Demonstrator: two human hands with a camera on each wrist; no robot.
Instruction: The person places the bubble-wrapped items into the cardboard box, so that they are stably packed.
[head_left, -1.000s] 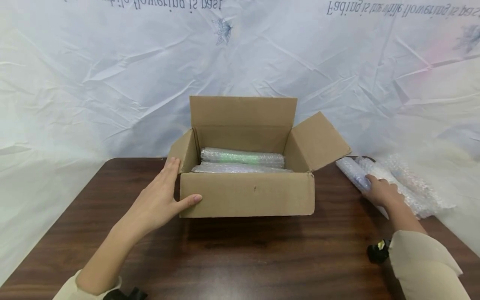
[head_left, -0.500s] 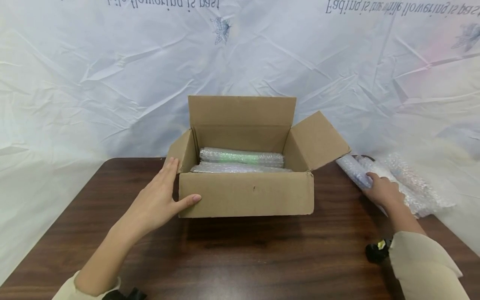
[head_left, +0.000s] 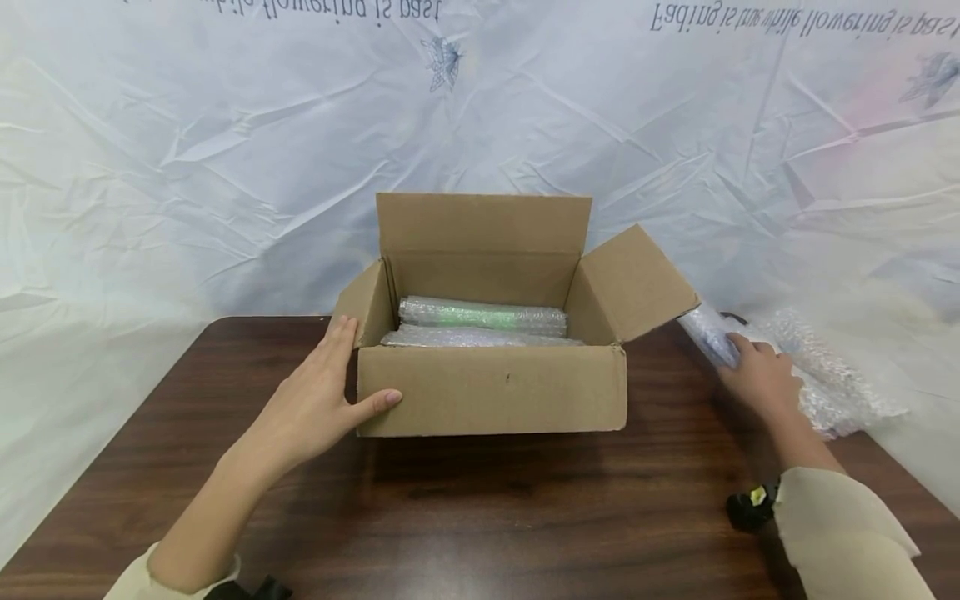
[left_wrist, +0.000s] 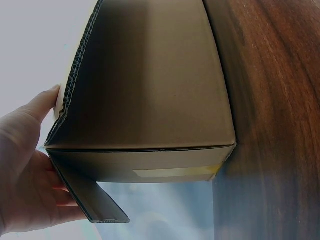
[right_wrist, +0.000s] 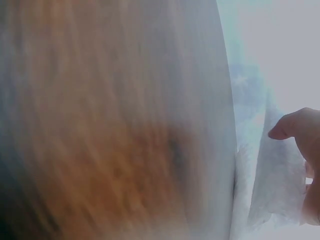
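A cardboard box (head_left: pixel 491 392) stands with its flaps spread, and two bubble-wrapped bundles (head_left: pixel 483 316) lie inside, the rear one showing green through the plastic. My left hand (head_left: pixel 311 404) rests at its front left corner, straight fingers along the side flap and thumb on the front flap. In the left wrist view that hand (left_wrist: pixel 30 165) spans the corner of the box (left_wrist: pixel 165 85). To the right of the box, my right hand (head_left: pixel 763 379) grips a bluish bubble-wrapped roll (head_left: pixel 707 335), whose far end passes behind the right flap. The right wrist view shows the wrapped roll (right_wrist: pixel 277 175) under the thumb.
More bubble-wrapped pieces (head_left: pixel 840 379) lie beyond the right hand at the table's right edge. The box's right flap (head_left: pixel 637 279) sticks out toward the roll. A white printed sheet (head_left: pixel 300 150) hangs behind the dark wooden table (head_left: pixel 480 517).
My right hand has shifted slightly left with the bluish roll, away from the other wrapped pieces. The left hand and the box stay nearly where they were.
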